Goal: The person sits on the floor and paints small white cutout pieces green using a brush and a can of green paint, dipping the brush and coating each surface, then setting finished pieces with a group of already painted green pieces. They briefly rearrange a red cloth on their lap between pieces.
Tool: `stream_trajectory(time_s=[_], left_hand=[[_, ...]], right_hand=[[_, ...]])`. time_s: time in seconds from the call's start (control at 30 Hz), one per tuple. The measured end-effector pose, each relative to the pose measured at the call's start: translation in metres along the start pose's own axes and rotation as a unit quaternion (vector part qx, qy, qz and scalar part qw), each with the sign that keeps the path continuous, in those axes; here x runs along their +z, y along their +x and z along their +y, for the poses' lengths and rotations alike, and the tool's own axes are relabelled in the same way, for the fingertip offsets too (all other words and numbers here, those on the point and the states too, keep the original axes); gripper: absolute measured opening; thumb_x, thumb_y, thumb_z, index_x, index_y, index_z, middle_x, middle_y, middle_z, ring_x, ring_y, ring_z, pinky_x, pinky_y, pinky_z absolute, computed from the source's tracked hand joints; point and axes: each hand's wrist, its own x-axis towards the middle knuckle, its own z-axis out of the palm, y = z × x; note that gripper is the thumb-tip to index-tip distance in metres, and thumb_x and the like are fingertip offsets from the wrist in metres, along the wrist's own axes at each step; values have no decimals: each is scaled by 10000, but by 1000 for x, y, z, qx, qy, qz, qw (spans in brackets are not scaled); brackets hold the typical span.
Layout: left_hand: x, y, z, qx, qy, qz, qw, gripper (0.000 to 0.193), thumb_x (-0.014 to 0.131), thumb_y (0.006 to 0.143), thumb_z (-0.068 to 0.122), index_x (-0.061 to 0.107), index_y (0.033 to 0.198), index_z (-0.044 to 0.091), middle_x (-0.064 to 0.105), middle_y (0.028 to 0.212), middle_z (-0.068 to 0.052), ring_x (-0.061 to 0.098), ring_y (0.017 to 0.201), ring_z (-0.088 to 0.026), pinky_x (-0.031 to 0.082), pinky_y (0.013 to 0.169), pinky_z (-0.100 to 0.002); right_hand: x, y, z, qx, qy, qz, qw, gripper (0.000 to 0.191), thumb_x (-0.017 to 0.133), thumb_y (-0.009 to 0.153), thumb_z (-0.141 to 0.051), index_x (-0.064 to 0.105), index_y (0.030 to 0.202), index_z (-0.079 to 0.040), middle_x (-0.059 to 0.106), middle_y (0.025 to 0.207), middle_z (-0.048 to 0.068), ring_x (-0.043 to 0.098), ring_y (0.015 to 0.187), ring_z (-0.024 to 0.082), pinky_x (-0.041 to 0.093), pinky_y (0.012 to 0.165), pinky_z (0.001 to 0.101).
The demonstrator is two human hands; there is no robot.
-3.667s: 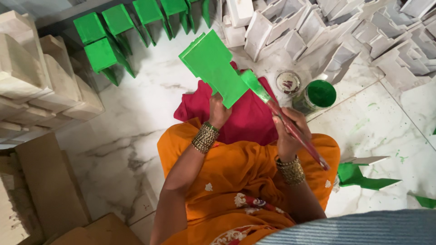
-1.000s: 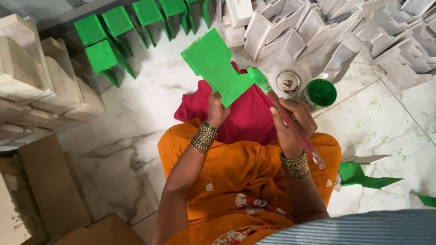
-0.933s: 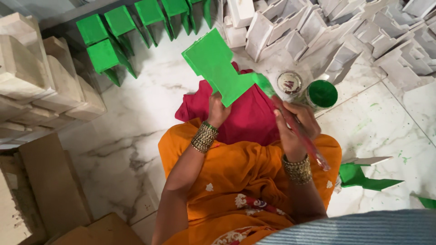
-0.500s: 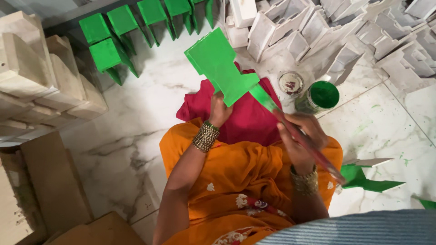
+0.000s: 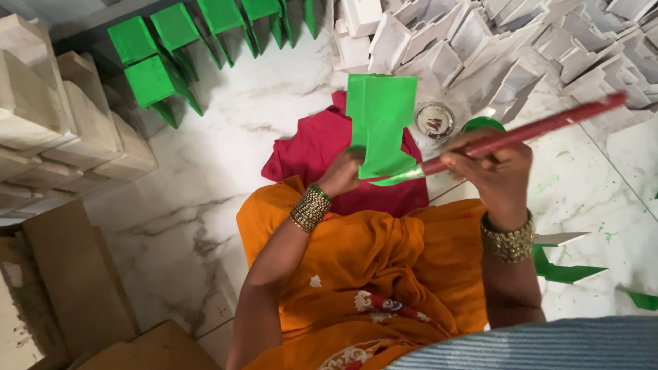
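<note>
Both hands, left and right, raised, fingers closed.

I see a white marble floor with grey veining carrying everything here. A crumpled red cloth lies flat on it, and I will place the rest from that cloth. Beyond it, toward the upper left, green-painted wooden pieces stand in a row. Beyond it to the upper right, unpainted white pieces crowd together in a heap. Just right of the cloth sits a small round tin, with a green-rimmed paint pot beside it. Far left of the cloth, pale stacked blocks rest, with brown cardboard nearer me. Well right of it, green offcuts lie among paint flecks.
</note>
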Motion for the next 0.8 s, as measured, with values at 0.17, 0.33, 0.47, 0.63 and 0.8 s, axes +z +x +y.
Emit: stream_trajectory(time_s=[0.17, 0.33, 0.47, 0.63, 0.8], left_hand=[[-2, -1, 8, 6, -27, -28, 999, 465, 723, 720, -44, 710, 1176, 46, 701, 1219, -177, 642, 1156, -381, 534, 1002, -456], [-3, -1, 11, -5, -33, -60, 998, 527, 697, 680, -62, 698, 1196, 40, 686, 1270, -179, 627, 1208, -386, 531, 1044, -453], [-3, -3, 7, -21, -14, -81, 996, 503, 723, 693, -45, 707, 1186, 55, 684, 1297, -171, 622, 1230, -371, 532, 1048, -440], [0, -4, 3, -21, -2, -79, 997, 547, 714, 658, -44, 699, 1198, 38, 677, 1288, -185, 612, 1221, -384, 535, 1025, -447], [3, -6, 1, -23, -31, -74, 996, 590, 715, 651, -51, 693, 1234, 33, 668, 1270, -181, 600, 1206, -395, 535, 1004, -462]], right_hand=[[0, 40, 13, -22, -77, -44, 996, 143, 791, 955, 20, 708, 1071, 34, 741, 898, 102, 685, 677, 85, 550, 557, 184], [-4, 74, 7, -127, -89, 12, 988, 101, 780, 1076, 27, 710, 1147, 38, 753, 956, 131, 728, 716, 101, 551, 545, 171], [-4, 72, -12, -230, -123, 112, 959, 171, 816, 1096, 48, 665, 1175, 57, 735, 996, 174, 723, 748, 139, 537, 581, 201], [5, 33, -27, -135, -69, -16, 988, 133, 789, 1046, -20, 683, 1113, 25, 737, 924, 93, 666, 646, 77, 517, 540, 171], [27, 26, -10, -35, -172, -59, 983, 143, 828, 923, -7, 727, 1018, 27, 707, 801, 81, 528, 597, 69, 374, 510, 212]])
